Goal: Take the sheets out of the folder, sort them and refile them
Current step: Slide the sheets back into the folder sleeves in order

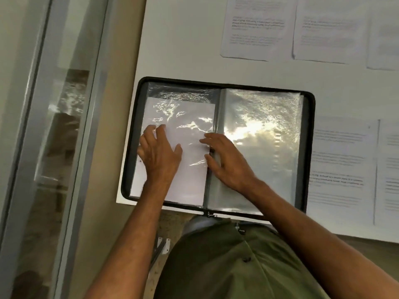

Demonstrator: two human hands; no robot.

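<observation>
A: 2 bare hands rest on an open black folder (138, 117) that lies flat at the near edge of a white table (183, 46).

B: Where is each hand?

A: The left hand (158, 153) lies palm down on the left page, fingers spread and fairly straight, pressing on a clear plastic sleeve (183, 93) that has a white sheet (190, 169) inside. The sheet sits low in the sleeve, so the sleeve's top strip is bare. The right hand (226, 160) rests across the folder's spine, fingers relaxed and loosely spread; its fingertips touch the inner edge of that same left sleeve. Neither hand pinches anything.

B: And the right page?

A: A stack of clear sleeves (263, 130), shiny with glare. I cannot tell whether they hold paper.

B: Anything else on the table?

A: Several printed sheets. 2 (258, 29) lie side by side beyond the folder, and more sheets (341, 160) lie to its right, just beside it. Their text is too blurred to read. A glass door (54, 126) stands to the left of the table.
</observation>
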